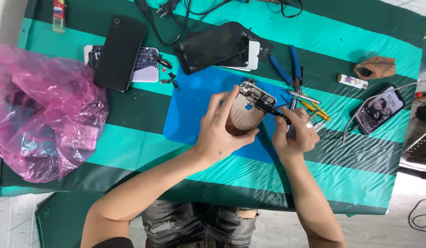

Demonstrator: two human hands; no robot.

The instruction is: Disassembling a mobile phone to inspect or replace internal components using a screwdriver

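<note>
1. Torn grey jeans (194, 225) sat nearest the camera at the bottom edge, with the person's lap cut off by the frame.
2. Left hand (220, 131) was curled round a copper-coloured phone body (243, 117), fingers over its far side and thumb under its lower edge; the hand hid most of the casing's lower half.
3. That phone body was held just above a blue work mat (194, 105), with exposed parts showing at its upper end.
4. Right hand (295, 135) was closed on a dark slender tool (270, 109) whose tip met the upper end of the phone body; its kind could not be made out.
5. Blue-handled pliers (286, 66) and several thin metal tools (309, 103) lay just beyond the right hand, partly overlapping.
6. A pink plastic bag (42, 115) lay at the left, its contents only dimly visible through the film.
7. A black phone (118, 53) rested across a white patterned panel (148, 64); a dark screen panel (210, 48) lay over other flat parts.
8. A small white rectangular object (353, 81) with a coloured print lay at right, beside a lit phone (380, 110).
9. Black cables (176, 18) ran off the top edge.
</note>
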